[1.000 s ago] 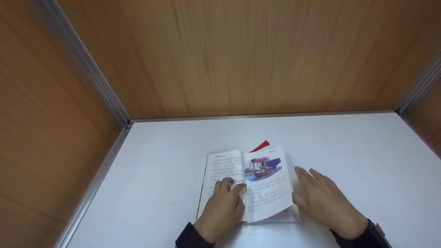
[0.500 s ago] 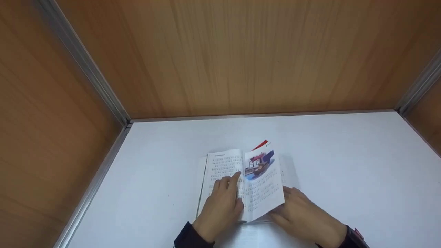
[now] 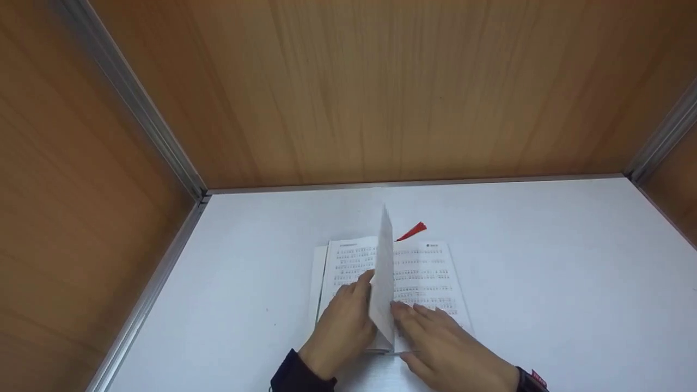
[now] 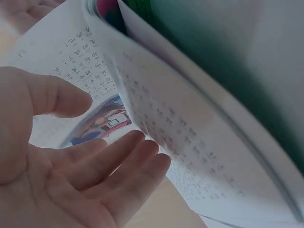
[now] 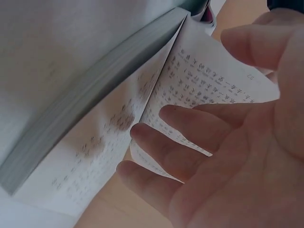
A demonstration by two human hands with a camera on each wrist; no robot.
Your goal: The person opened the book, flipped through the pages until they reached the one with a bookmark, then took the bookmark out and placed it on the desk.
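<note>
The left hand [image 4: 71,175] is filling the lower left of the frame, palm showing, fingers [image 4: 128,154] lying straight against a printed page [image 4: 190,161] of the book [image 4: 228,95]. A coloured illustration [image 4: 102,123] is peeking between thumb and fingers, left of centre.

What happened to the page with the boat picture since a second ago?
The page with the boat picture swung up from the right side and now stands on edge above the middle of the book. The right hand slid left from beside the book to push it over; a text page now shows underneath. The left hand stayed on the left page, and the red tassel stayed put.
</note>
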